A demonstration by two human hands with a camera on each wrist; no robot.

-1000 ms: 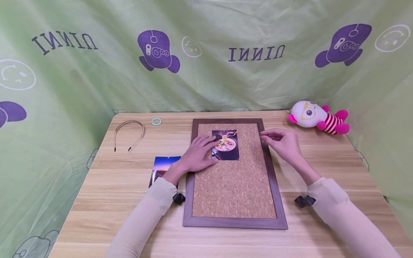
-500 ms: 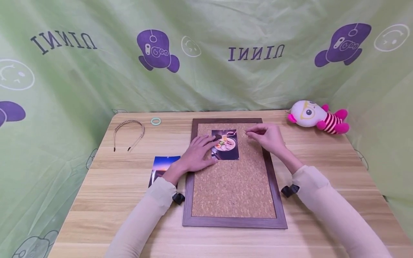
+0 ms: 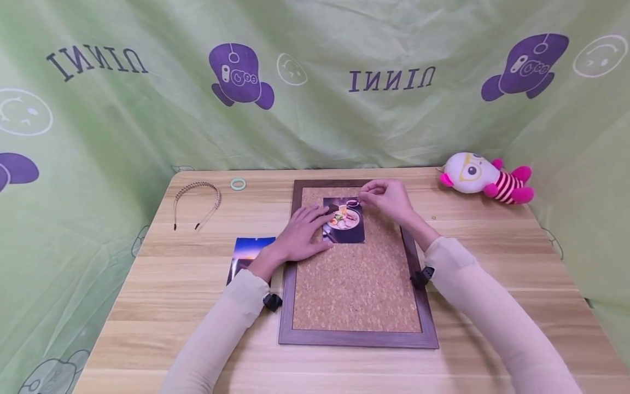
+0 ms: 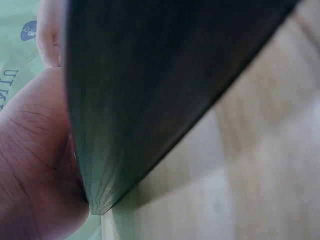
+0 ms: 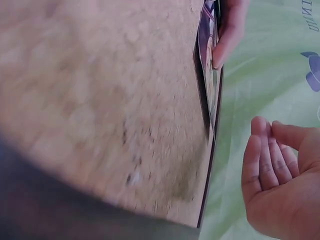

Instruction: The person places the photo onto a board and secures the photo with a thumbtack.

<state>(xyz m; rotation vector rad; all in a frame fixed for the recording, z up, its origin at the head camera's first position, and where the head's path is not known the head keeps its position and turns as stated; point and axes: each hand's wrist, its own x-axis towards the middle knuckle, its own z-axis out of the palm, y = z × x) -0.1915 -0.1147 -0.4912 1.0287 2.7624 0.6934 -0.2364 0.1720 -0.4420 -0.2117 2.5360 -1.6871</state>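
Note:
A photo of a bowl of noodles (image 3: 347, 220) lies on the upper part of a framed corkboard (image 3: 355, 290). My left hand (image 3: 302, 234) rests flat over the photo's left side, fingers spread. At the photo's top right corner, my right hand (image 3: 390, 200) has thumb and forefinger pinched together. A tiny pin seems to be between those fingertips, mostly hidden. In the right wrist view the photo (image 5: 206, 45) stands slightly off the cork along one edge. The board's dark frame (image 4: 150, 75) fills much of the left wrist view, beside my left hand (image 4: 40, 160).
A second photo with a sunset sky (image 3: 248, 253) lies left of the board, partly under my left forearm. Farther back are a headband (image 3: 198, 187) and a pale green ring (image 3: 238, 184). A pink and white plush toy (image 3: 484, 176) lies at the back right. One tiny object (image 3: 434, 218) sits right of the board.
My right hand has moved left from the board's right frame edge to the photo's top right corner, still pinching. The left hand and the noodle photo have stayed in place.

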